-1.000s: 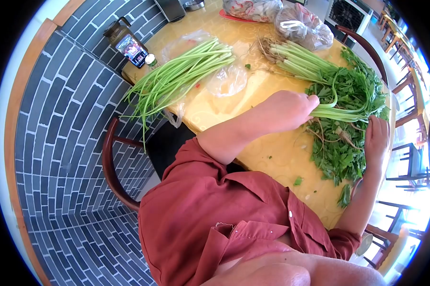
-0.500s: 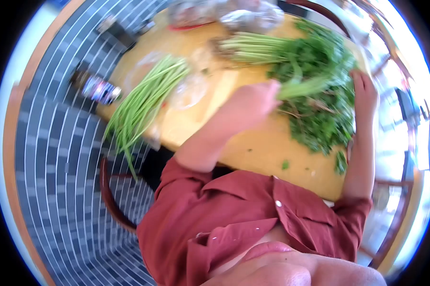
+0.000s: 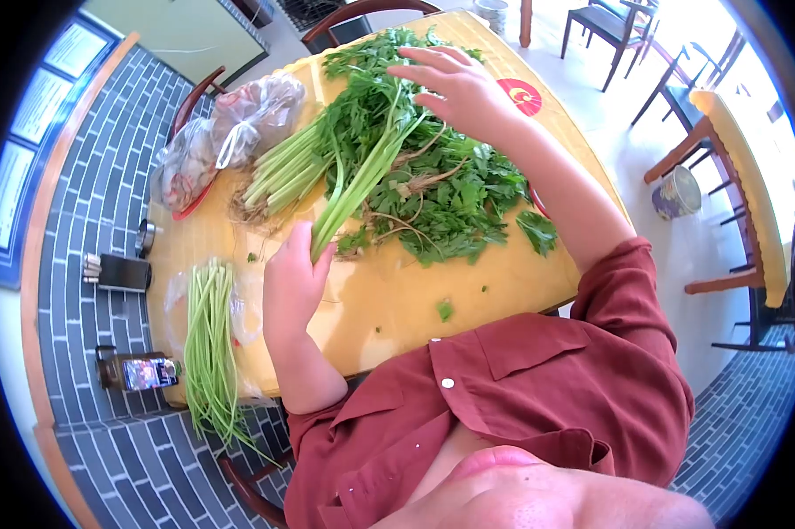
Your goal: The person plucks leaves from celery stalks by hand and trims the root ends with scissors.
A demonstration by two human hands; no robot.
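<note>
My left hand [image 3: 293,278] is closed round the lower end of a few green celery stalks [image 3: 362,183], which slant up and away over the table. Beside their leafy upper end, my right hand [image 3: 450,88] is open, its fingers spread over the leaves and holding nothing I can see. Under and around the stalks lies a large heap of leafy celery greens [image 3: 450,212] with some brown roots. Left of it is a bunch of pale celery stems [image 3: 287,167], roots toward me. Bare stripped stalks [image 3: 210,344] lie at the left, overhanging the table edge.
Stuffed clear plastic bags [image 3: 247,115] stand at the table's [image 3: 397,300] far left. A dark box [image 3: 124,273] and a brown jar [image 3: 146,372] are by the tiled wall. Leaf scraps [image 3: 445,310] lie near me. A bucket [image 3: 677,192] and chairs [image 3: 611,26] stand at the right.
The view has swung round. My left hand has drawn the celery stalks to the left, toward me. My right hand has left the table's right side and is raised over the leaves, fingers spread.
</note>
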